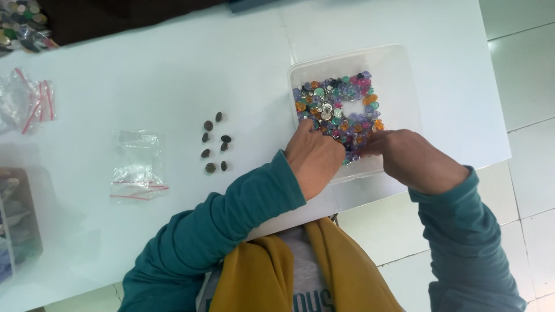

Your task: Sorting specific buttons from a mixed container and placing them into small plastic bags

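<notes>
Both hands reach into the clear box [399, 69] on the tabletop [173, 75]. The left hand [315, 156] and right hand [413, 159] dig fingertips-down into colourful buttons [335, 104] just ahead; grip probably loose, cannot tell.

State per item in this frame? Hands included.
clear plastic container: open, no lid on, part filled
mixed coloured buttons: loose heap in the container
left hand: fingers down in the buttons, grip hidden
right hand: fingertips in the buttons, grip hidden
dark buttons: small loose group on the table, apart from the container
small zip bag: lying flat, looks empty
</notes>
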